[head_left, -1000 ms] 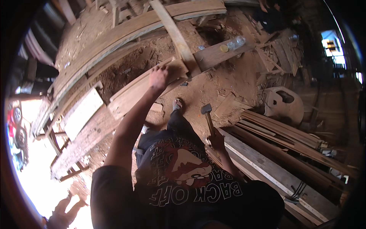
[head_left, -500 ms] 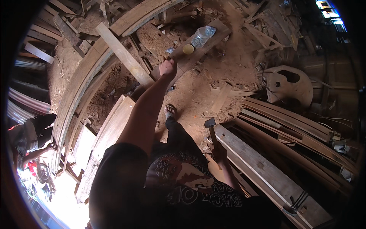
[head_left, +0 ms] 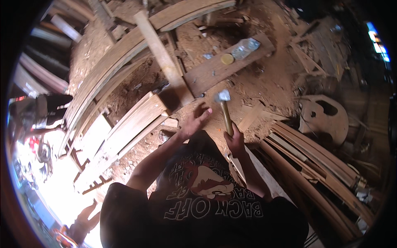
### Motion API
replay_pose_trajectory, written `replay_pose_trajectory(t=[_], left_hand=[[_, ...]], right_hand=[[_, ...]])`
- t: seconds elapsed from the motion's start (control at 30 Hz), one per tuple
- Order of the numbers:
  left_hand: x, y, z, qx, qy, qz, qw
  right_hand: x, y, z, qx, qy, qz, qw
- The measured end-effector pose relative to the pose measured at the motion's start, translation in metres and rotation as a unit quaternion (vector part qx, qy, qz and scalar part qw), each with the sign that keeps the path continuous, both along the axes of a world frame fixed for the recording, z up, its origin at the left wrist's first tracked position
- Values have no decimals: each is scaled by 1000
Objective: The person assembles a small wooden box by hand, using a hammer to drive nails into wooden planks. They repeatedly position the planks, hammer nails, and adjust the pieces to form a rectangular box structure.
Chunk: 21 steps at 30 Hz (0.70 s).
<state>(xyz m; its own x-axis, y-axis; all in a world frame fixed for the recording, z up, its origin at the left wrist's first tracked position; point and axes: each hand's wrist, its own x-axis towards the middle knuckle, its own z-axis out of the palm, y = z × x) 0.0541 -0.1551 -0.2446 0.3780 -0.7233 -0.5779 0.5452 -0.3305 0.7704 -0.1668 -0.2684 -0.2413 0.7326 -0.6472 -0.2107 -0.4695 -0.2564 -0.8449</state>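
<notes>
Yellowish hammer handle (head_left: 227,118) wrapped by right hand (head_left: 235,140); left hand (head_left: 194,123) loosely spread.

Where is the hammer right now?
In the head view, the hammer is just right of centre, gripped in the right hand, beside the open left hand.

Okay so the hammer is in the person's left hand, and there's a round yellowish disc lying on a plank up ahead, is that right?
Not quite: the head view shows the hammer in the person's right hand; the left hand is open. The round yellowish disc does lie on a plank up ahead.
</notes>
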Motion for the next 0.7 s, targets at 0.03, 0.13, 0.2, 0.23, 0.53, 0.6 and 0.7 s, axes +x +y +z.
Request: replay_pose_trajectory(t=[0.03,0.13,0.2,0.23,0.53,0.6,0.7], left_hand=[[1,13,14,-48,42,0,998],[13,40,49,-156,54,116,980],[46,61,61,-96,99,290,947],[56,84,69,-68,103,413,902],[0,420,106,99,-117,626,765],[-36,465,95,156,-132,608,767],[-72,496,56,202,-46,663,719]], right_hand=[[27,2,5,-8,-39,34,999],[108,34,21,2,-98,146,984],[148,67,32,-32,-102,260,959],[157,81,39,-94,-138,341,925],[306,184,11,-312,-149,615,709],[332,224,-2,-364,-123,669,636],[347,268,-13,-421,-33,711,563]])
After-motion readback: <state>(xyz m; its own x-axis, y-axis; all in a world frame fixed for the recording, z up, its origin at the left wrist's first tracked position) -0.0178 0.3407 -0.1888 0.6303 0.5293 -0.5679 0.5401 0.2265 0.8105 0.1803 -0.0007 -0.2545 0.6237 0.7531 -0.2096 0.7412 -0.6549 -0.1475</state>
